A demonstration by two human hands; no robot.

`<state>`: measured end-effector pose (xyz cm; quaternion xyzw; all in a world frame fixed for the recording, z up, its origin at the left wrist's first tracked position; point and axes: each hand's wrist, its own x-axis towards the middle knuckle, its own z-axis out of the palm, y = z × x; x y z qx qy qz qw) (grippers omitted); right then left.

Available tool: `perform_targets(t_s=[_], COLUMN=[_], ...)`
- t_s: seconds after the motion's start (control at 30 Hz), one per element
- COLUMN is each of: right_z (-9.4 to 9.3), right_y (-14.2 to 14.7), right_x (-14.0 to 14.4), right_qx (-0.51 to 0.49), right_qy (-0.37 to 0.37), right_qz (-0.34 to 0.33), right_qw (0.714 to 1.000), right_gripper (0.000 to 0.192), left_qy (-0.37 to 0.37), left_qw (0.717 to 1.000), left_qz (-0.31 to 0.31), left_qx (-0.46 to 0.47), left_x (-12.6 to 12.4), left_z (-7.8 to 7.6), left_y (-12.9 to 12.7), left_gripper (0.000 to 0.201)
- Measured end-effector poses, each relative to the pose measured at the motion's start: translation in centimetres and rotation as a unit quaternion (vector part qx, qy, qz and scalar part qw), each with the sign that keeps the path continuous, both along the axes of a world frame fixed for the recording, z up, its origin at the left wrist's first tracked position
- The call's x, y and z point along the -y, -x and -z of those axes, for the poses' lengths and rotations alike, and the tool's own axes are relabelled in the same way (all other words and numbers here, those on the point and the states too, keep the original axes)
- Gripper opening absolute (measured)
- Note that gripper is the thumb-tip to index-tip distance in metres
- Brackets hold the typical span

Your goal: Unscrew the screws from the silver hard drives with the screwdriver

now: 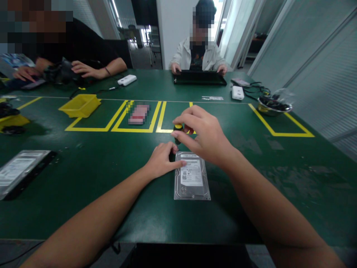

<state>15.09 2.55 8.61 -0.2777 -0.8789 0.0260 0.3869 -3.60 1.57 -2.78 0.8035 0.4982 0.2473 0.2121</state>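
Working the screwdriver (177,128) at the far left corner of the hard drive (192,178) seems the current step. The drive lies flat on the near bench (139,212); the left hand (162,160) rests its spread thumb there, the right hand (205,130) pinches the handle. Next likely calls for a steady twist.

No readable txt, brand or no. on this bench. By my L hand (161,160), a drive (192,192) bears a white label (193,177) w/ fine-print lines & small sq. codes, all too tiny for me to read; my thumb tip covers a bit of its L edge. To my far L, a 2nd drive (41,158) has a white label (12,168), print illegible. Pink card (139,112), beyond my hands: pixelated, any txt lost.
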Motion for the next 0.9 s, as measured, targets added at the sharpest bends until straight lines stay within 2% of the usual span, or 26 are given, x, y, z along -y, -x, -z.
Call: perform_targets(t_s=[0.23,0.43,0.63,0.9], right_z=[-0.3,0.0,0.1,0.8], right_y=[-0.1,0.1,0.4,0.5], right_x=[0.0,-0.1,0.0,-0.3], right_qx=[0.012,0.008,0.014,0.002], right_qy=[-0.002,-0.015,0.005,-0.020], right_qz=[0.003,0.023,0.037,0.051], right_qw=[1.000,1.000,0.999,0.999], right_gripper=[0.021,0.019,0.015,0.017], left_qy=[-0.002,-0.007,-0.008,-0.001], left_qw=[1.000,1.000,1.000,1.000], left_qz=[0.002,0.004,-0.001,0.000], left_qx=[-0.008,0.002,-0.002,0.000], left_x=[0.0,0.0,0.0,0.0], left_z=[0.1,0.1,0.2,-0.1], left_y=[0.0,-0.1,-0.1,-0.1], left_gripper=[0.055,0.052,0.052,0.052])
